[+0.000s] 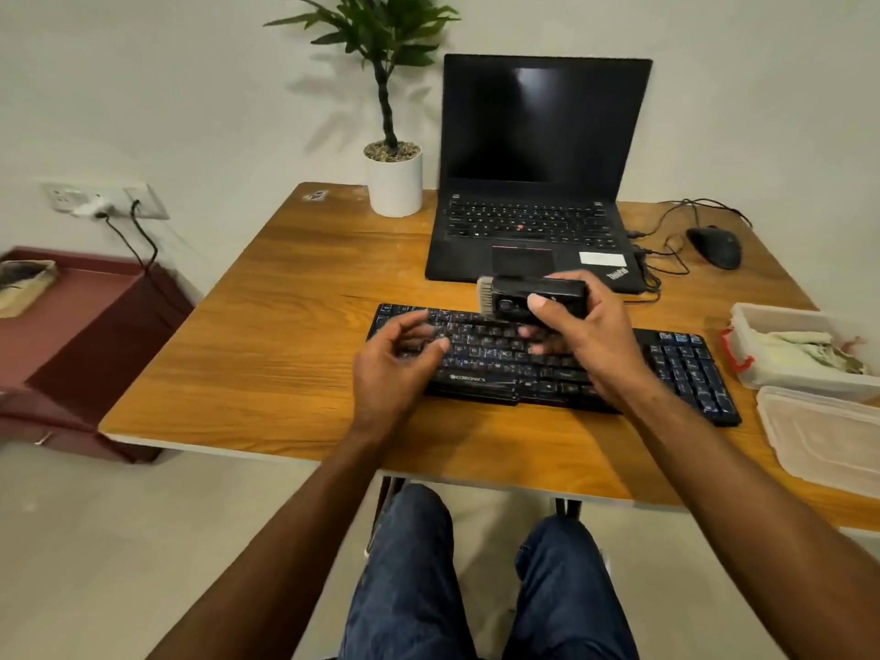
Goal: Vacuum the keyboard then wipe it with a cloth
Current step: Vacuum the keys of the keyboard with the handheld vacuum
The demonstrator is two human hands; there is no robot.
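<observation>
Plastic tub holds cloth; lid beside.

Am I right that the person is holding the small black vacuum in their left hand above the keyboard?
Not quite: the head view shows the right hand gripping the small black vacuum above the keyboard; the left hand holds nothing.

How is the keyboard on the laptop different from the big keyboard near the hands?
The laptop's keyboard is built in below a dark screen; the separate keyboard lies flat on the table. The separate one is wider with a number pad and bluish key markings; the laptop's has a red dot. Both have black keys.
</observation>
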